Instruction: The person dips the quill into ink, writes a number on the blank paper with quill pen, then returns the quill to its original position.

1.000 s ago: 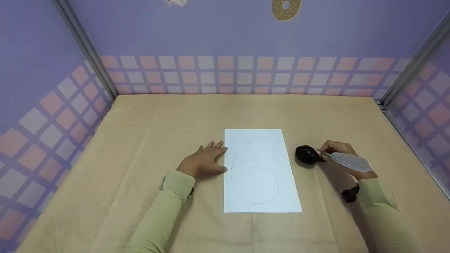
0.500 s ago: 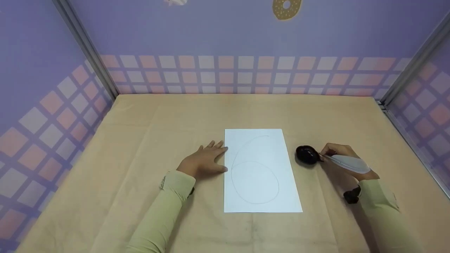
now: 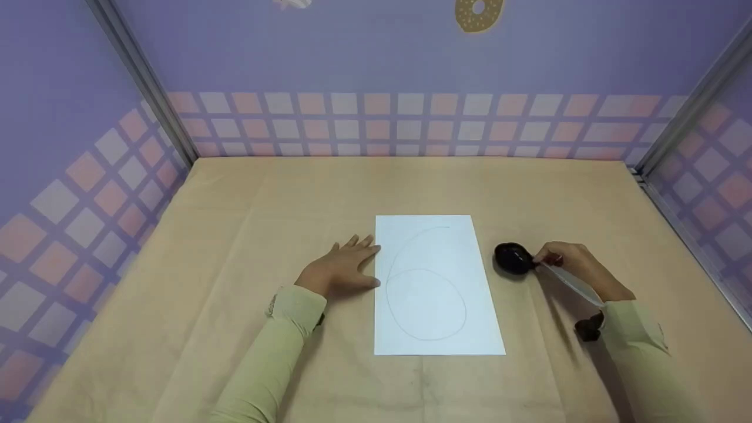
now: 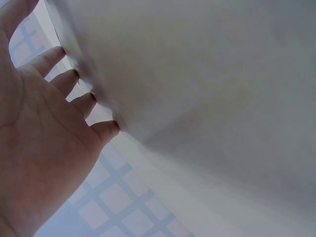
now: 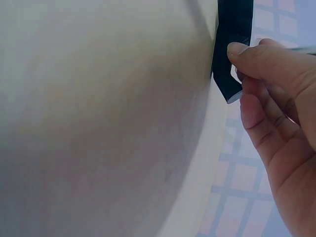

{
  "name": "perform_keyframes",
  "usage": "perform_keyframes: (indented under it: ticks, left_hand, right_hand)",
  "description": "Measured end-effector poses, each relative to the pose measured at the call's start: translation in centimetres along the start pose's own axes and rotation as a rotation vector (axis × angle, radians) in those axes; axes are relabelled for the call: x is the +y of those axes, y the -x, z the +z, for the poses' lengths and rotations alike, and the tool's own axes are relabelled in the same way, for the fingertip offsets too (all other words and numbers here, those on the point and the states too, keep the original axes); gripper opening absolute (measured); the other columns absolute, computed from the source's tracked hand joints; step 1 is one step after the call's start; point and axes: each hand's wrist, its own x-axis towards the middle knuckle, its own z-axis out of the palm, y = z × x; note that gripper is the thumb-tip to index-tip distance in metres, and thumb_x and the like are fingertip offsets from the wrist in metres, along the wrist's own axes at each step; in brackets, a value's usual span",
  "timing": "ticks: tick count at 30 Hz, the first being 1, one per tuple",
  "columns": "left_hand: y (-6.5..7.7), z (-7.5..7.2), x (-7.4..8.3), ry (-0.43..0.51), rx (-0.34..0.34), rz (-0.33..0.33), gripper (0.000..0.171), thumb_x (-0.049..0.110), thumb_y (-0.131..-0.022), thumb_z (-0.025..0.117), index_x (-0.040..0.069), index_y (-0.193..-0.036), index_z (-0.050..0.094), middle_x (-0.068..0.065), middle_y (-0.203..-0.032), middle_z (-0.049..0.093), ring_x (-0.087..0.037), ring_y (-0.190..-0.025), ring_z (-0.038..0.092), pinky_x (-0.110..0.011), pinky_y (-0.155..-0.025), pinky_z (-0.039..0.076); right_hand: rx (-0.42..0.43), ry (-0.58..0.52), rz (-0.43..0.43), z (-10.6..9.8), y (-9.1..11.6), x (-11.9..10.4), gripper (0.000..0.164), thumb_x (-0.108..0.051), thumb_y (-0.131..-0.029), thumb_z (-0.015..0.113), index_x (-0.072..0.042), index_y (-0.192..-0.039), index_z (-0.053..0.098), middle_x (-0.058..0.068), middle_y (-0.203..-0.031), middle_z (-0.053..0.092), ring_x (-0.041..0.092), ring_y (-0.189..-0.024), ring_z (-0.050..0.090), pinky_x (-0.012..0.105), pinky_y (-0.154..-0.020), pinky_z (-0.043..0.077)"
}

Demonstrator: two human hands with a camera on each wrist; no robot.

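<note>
In the head view my left hand (image 3: 342, 269) lies with fingers spread at the left edge of a white sheet of paper (image 3: 426, 317). A thin looping line runs over the sheet. My right hand (image 3: 570, 258) pinches a white feather quill pen (image 3: 578, 286) near its lower end, its plume slanting back toward the wrist. The fingertips are right at the short side arm of a small, glossy black pot (image 3: 513, 258). In the right wrist view, thumb and fingers close around the dark arm (image 5: 227, 81), and the quill's tip is hidden.
A beige cloth (image 3: 294, 205) covers the table under everything. Purple walls with pink and white checks (image 3: 376, 111) stand at the back and both sides. Metal corner posts (image 3: 147, 82) rise at the back corners.
The quill's plume has tipped lower and turned nearly edge-on. My right hand has shifted slightly down beside the black pot. The left hand and the paper stay put.
</note>
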Motion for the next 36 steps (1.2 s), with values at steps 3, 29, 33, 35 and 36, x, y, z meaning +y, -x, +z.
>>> perform_keyframes:
  ticks: [3,29,33,35,36]
  left_hand:
    - [-0.06,0.05,-0.05,0.003,0.001,0.004,0.078,0.048,-0.089,0.060,0.024,-0.154,0.024,0.003,-0.163,0.007,-0.024,-0.151,-0.001,-0.051,-0.121,0.000]
    - [-0.01,0.04,-0.10,-0.015,0.009,-0.004,0.078,0.050,-0.088,0.058,0.025,-0.154,0.024,0.004,-0.163,0.008,-0.022,-0.151,0.001,-0.051,-0.122,0.002]
    - [-0.03,0.03,-0.13,-0.013,0.008,-0.002,0.078,0.050,-0.088,0.058,0.026,-0.154,0.024,0.004,-0.163,0.008,-0.022,-0.151,0.001,-0.050,-0.122,0.002]
    - [-0.04,0.02,-0.14,-0.010,0.008,0.003,0.078,0.049,-0.088,0.058,0.025,-0.154,0.024,0.003,-0.163,0.008,-0.023,-0.151,0.001,-0.051,-0.121,0.002]
    - [-0.05,0.01,-0.15,-0.010,0.006,0.004,0.078,0.049,-0.088,0.058,0.025,-0.154,0.024,0.003,-0.163,0.008,-0.023,-0.151,0.001,-0.051,-0.121,0.002]
  right_hand:
    - [0.019,0.115,0.016,0.15,0.25,0.07,0.020,0.016,-0.089,0.050,0.009,-0.102,0.063,0.013,-0.099,0.068,0.012,-0.089,0.062,0.011,-0.079,0.047]
    - [0.062,0.532,-0.036,0.56,-0.15,0.39,0.030,0.019,-0.074,0.067,-0.009,-0.084,0.073,0.000,-0.084,0.070,0.003,-0.075,0.061,0.023,-0.065,0.054]
    - [0.056,0.522,-0.015,0.59,-0.13,0.21,0.029,0.018,-0.074,0.067,-0.009,-0.083,0.074,0.001,-0.084,0.070,0.003,-0.076,0.061,0.022,-0.065,0.054]
    - [0.055,0.528,-0.019,0.63,-0.13,0.13,0.029,0.018,-0.074,0.067,-0.009,-0.083,0.075,0.000,-0.084,0.070,0.003,-0.076,0.062,0.022,-0.065,0.054]
    - [0.054,0.535,-0.023,0.64,-0.14,0.09,0.030,0.018,-0.074,0.067,-0.009,-0.083,0.075,0.000,-0.083,0.070,0.004,-0.076,0.062,0.022,-0.065,0.054]
